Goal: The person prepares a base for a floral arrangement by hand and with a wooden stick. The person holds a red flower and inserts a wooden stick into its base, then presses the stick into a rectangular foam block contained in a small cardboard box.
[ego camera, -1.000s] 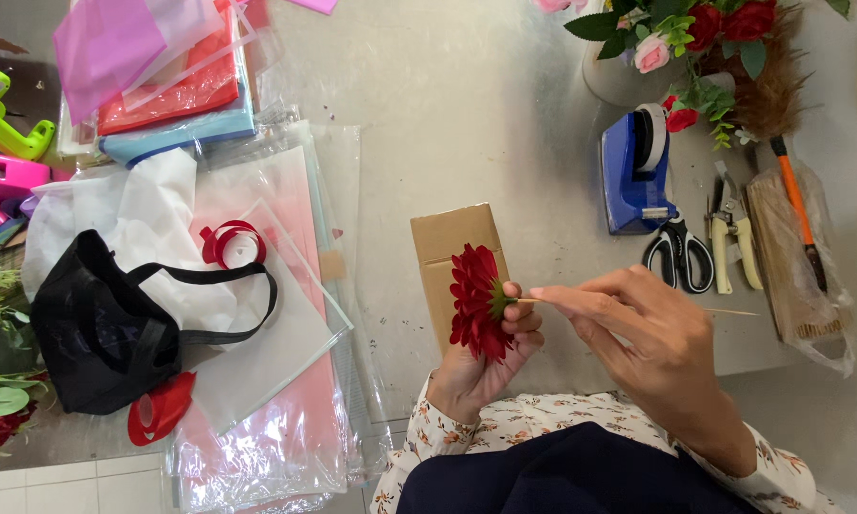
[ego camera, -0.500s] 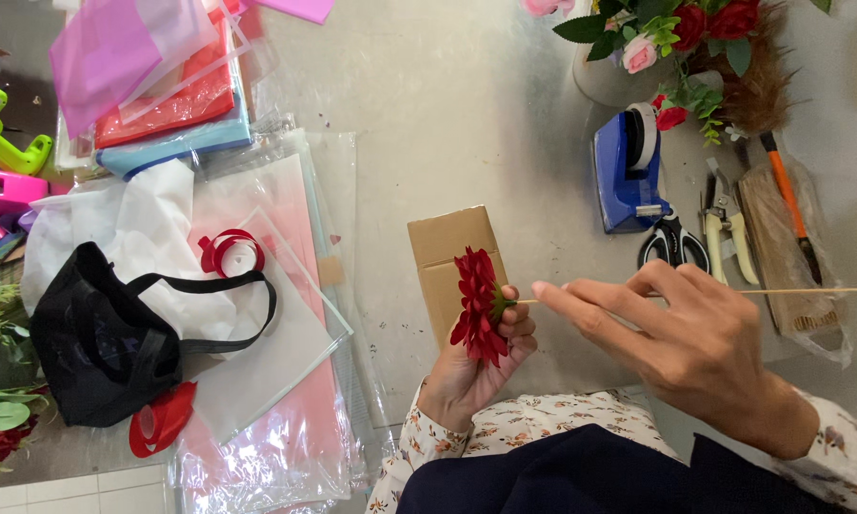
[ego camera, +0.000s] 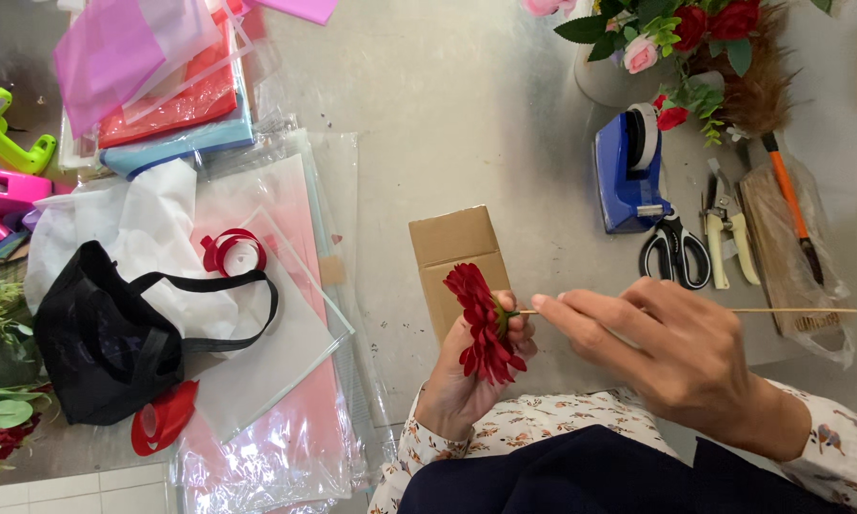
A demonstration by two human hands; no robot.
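Observation:
My left hand grips a red artificial flower head from behind, petals facing left. My right hand pinches a thin wooden skewer whose tip meets the green back of the flower. The skewer runs out to the right, level with the table. Both hands hover above a small brown cardboard box lying on the grey table.
A blue tape dispenser, black scissors, pruning shears and an orange-handled tool lie at the right, below a vase of flowers. Cellophane sheets, a black bag, red ribbon and coloured paper fill the left.
My right hand has moved right along the skewer, and more bare stick now shows beyond it. The flower head stays in my left hand, turned slightly.

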